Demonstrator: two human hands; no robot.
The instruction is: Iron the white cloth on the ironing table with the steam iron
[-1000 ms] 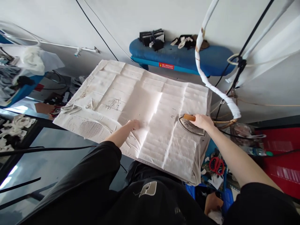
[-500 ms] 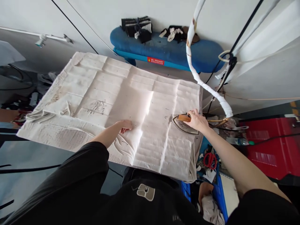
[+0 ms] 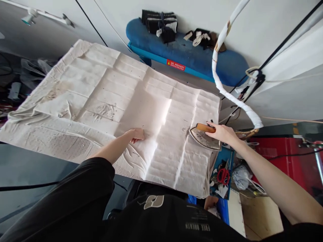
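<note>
An iron (image 3: 204, 139) with a wooden handle lies sole down near the right edge of a cream cloth-covered pressing table (image 3: 153, 101). Its tip points left, and my right hand (image 3: 223, 133) is closed around the rear part of the handle. My left hand (image 3: 137, 135) rests on the cloth left of the iron, apart from it. The left fingers are curled down and pressed together, and whatever may be under them is hidden. Wrinkles in the cloth run just below the left hand.
Behind the table stands a blue padded ironing board (image 3: 186, 50) bearing dark folded cloths (image 3: 161, 25). A white-wrapped hose (image 3: 227, 92) hangs down at the right toward the iron. Red scissors (image 3: 223, 175) lie in a blue tray below the table's right edge. A red box (image 3: 285, 161) stands beyond.
The view has shifted and turned slightly. More of the iron's wooden handle shows ahead of my right hand. The iron and my left hand stay at nearly the same spots on the cloth.
</note>
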